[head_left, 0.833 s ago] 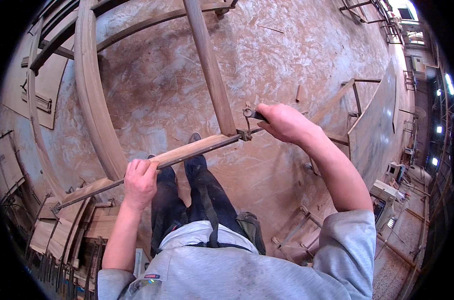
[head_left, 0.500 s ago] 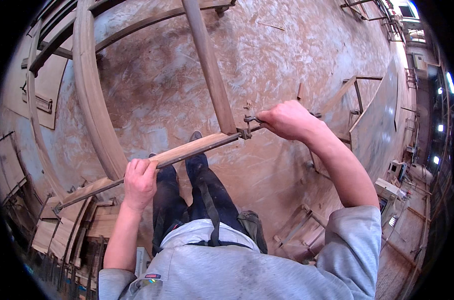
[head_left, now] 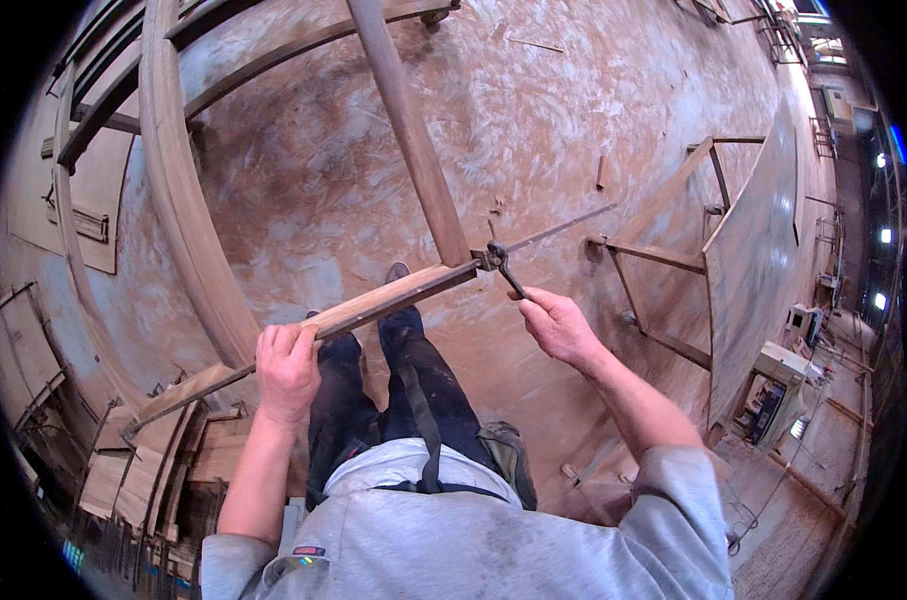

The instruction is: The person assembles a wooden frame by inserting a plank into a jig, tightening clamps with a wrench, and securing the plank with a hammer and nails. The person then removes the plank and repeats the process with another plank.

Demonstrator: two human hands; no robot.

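A long metal bar clamp lies along a pale wooden rail in front of my legs. My left hand is closed around the bar and the rail's edge. The clamp's screw head sits at the rail's right end, beside the foot of a dark wooden post; the bar runs on past it to the upper right. My right hand grips the lower end of the clamp's crank handle, which now points down toward me. The left fingertips are partly hidden behind the rail.
A curved wooden leg and more framework rise at the left. Stacked boards stand at the lower left. To the right is a tilted panel on a wooden frame. A small wood offcut lies on the stained floor.
My right hand has swung down and toward me, turning the crank handle from pointing right to pointing down. My left hand keeps its hold; the view has shifted slightly.
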